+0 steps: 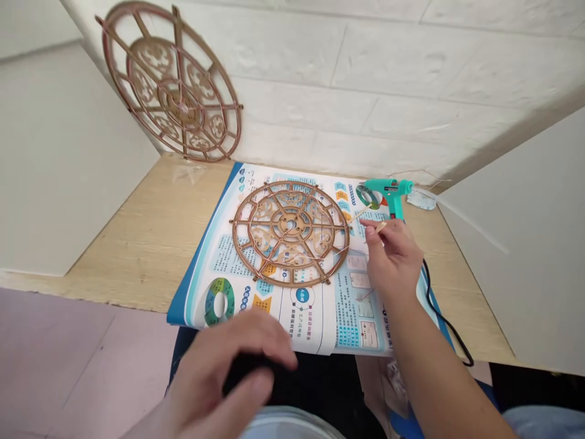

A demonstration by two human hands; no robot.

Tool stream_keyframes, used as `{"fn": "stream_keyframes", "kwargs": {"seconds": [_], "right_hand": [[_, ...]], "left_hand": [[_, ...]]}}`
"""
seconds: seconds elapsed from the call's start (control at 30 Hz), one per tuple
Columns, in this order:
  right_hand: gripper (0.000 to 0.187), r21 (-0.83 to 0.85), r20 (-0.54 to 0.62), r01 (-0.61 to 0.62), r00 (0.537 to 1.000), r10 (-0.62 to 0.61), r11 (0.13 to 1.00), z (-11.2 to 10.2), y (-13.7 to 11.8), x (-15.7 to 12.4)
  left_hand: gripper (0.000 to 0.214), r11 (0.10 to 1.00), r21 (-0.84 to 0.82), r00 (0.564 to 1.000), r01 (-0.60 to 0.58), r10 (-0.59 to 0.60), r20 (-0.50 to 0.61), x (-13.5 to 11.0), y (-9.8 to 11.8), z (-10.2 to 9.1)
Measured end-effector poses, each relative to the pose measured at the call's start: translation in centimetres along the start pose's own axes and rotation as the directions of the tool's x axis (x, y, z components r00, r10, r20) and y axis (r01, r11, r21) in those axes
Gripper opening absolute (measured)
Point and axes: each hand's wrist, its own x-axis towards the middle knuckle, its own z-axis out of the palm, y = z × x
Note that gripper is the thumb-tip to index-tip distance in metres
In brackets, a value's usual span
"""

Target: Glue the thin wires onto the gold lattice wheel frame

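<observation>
A round wooden cut-out wheel (289, 233) lies flat on a blue and white printed poster (320, 311) spread over the wooden desk (146, 238). My right hand (392, 256) hovers just right of the wheel, its fingers pinched on a thin wooden stick (365, 213) that points toward the wheel's rim. A teal glue gun (388, 192) stands right behind that hand. My left hand (228, 372) is low and close to the camera in front of the desk edge, blurred, fingers curled around a dark object I cannot make out.
A second, larger wooden wheel (176, 91) leans upright against the white brick wall at the back left. The glue gun's black cord (441, 314) trails over the desk's right front edge. White panels close in both sides of the desk.
</observation>
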Motion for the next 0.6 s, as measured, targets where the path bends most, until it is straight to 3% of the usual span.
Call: {"fn": "stream_keyframes", "kwargs": {"seconds": [0.03,0.07,0.17,0.3,0.43,0.6], "right_hand": [[0.033,-0.008,-0.011,-0.007,1.0,0.007,1.0,0.1,0.2,0.0],[0.034,-0.014,-0.021,-0.013,1.0,0.013,1.0,0.2,0.3,0.0],[0.031,-0.022,-0.049,-0.024,0.999,0.023,0.999,0.5,0.5,-0.1],[0.021,-0.009,-0.064,-0.059,0.996,0.058,0.998,0.7,0.1,-0.3],[0.025,0.062,-0.042,-0.126,0.991,0.129,0.99,0.5,-0.8,-0.7],[0.02,0.18,0.117,-0.178,0.98,0.159,0.967,0.1,-1.7,-1.5]], "left_hand": [[0.017,0.995,-0.072,0.997,0.075,-0.074,0.016,1.6,-0.8,0.0],[0.012,0.992,-0.041,0.992,0.117,-0.118,-0.04,2.9,-1.7,0.1],[0.011,0.982,0.179,0.983,0.058,-0.024,-0.184,4.9,-3.9,0.7],[0.021,0.959,0.285,0.992,0.005,0.032,-0.125,5.5,-4.9,2.4],[0.027,0.942,0.332,0.997,-0.048,0.064,-0.039,6.4,-4.6,4.6],[0.035,0.919,0.393,1.0,-0.011,0.02,-0.018,6.9,-4.7,6.0]]}}
